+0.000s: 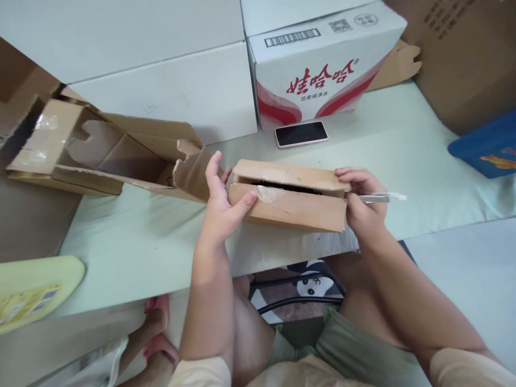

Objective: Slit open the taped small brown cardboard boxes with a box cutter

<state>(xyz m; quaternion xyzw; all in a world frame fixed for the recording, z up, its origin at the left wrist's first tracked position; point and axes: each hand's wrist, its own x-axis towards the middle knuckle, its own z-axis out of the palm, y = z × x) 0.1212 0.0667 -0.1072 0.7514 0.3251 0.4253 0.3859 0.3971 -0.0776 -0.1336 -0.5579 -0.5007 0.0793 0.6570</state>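
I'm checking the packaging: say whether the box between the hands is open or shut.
Partly open: the box shows a dark gap between its flaps.

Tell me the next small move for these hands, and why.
Probably widen the gap in the small carton: its flaps stand apart, the left hand rests at one end, and the right hand, holding a slim tool, at the other.

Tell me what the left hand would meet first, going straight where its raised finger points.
The left hand would probably meet the large white carton beyond it first, though depth is unclear.
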